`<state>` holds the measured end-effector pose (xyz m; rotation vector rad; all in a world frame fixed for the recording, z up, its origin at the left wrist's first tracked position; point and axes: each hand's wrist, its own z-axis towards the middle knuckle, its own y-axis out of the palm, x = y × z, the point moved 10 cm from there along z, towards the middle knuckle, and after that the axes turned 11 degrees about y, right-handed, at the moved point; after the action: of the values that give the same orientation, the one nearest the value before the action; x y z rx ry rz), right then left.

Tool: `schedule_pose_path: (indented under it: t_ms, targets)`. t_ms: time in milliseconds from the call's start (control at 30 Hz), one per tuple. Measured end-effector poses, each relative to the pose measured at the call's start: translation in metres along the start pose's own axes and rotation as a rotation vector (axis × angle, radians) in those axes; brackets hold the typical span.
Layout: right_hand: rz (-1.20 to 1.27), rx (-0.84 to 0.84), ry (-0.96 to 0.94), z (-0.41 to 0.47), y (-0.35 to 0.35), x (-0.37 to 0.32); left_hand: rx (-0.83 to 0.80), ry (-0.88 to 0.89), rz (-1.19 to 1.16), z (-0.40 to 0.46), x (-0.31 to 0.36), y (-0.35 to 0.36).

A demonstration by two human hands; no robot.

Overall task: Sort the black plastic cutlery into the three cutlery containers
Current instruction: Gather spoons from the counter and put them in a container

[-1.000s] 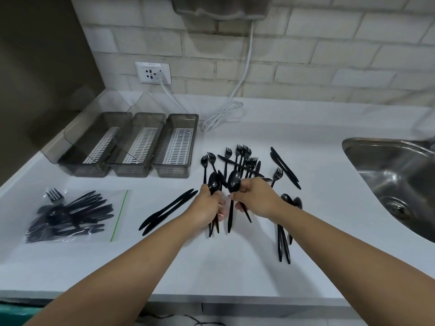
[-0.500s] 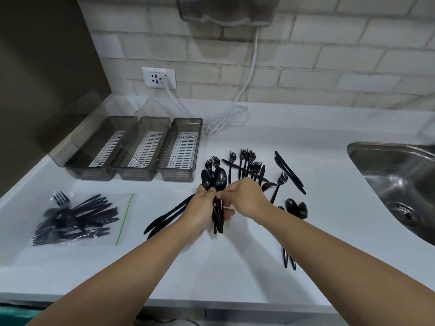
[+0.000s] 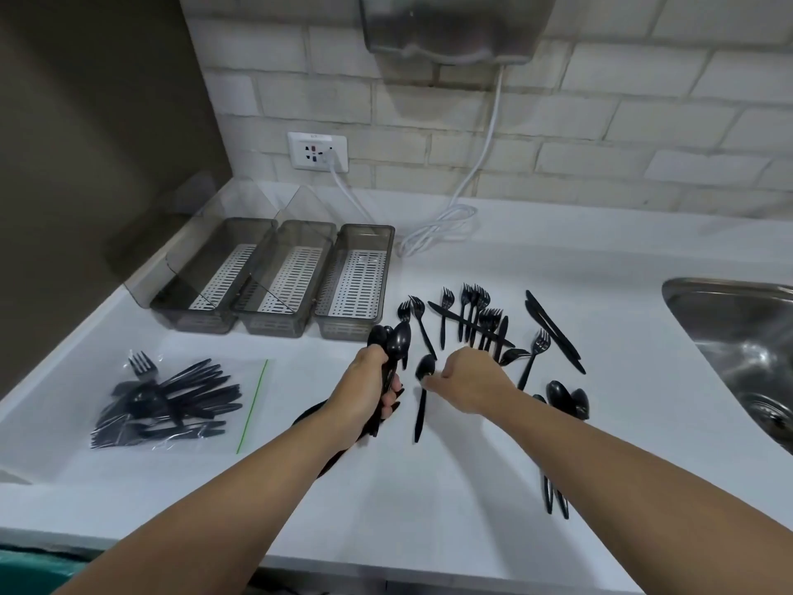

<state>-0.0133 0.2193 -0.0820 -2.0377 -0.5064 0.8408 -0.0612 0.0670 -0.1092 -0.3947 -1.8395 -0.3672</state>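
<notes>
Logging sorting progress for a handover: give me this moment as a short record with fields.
left hand: left hand closed around a bundle of spoons
right hand: right hand pinching one spoon
containers: three containers, no cutlery visible inside
loose cutlery: forks and knives on the counter
bag: zip bag of cutlery, left of hands

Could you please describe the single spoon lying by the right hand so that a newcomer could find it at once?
Start at the three cutlery containers on the white counter and come toward the hands. Between the left hand, which grips a bundle of spoons, and the right hand lies the single spoon. It alone lies apart from the rest, bowl toward the wall.
</notes>
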Motion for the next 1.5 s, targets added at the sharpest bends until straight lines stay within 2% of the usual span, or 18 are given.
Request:
schedule_pose_path:
  t_ms: [67,167,400,633,767,933,1200,1300,1433,1500]
  targets:
    - [-0.047,0.009,0.064,0.001,0.014,0.006,-0.031,0.035,0.062,0.001,0.003,0.000]
    - [-0.051,0.034,0.049,0.006,0.025,0.004,-0.051,0.062,0.140,-0.002,0.004,-0.002]
    - [0.134,-0.047,0.103,0.008,0.022,0.017,-0.066,0.087,0.133,-0.003,-0.001,0.004]
    - [0.425,-0.076,-0.108,-0.005,-0.009,0.001,-0.048,0.132,0.026,-0.004,0.005,0.020]
    - [0.564,-0.143,-0.155,-0.019,-0.018,-0.008,-0.047,0.189,-0.016,-0.008,0.019,0.027]
    - [0.574,-0.124,-0.222,-0.034,-0.024,-0.010,-0.077,0.247,-0.028,-0.019,0.031,0.041]
    - [0.568,0.003,-0.315,-0.047,-0.030,-0.011,-0.033,0.217,0.006,-0.029,0.029,0.047]
    - [0.601,-0.046,-0.323,-0.053,-0.027,-0.013,-0.028,0.226,-0.016,-0.034,0.030,0.045]
    - [0.649,-0.193,-0.338,-0.067,-0.015,-0.030,0.034,0.281,-0.025,-0.043,0.037,0.028]
    - [0.604,-0.197,-0.348,-0.071,-0.012,-0.040,0.067,0.298,-0.002,-0.048,0.039,0.015]
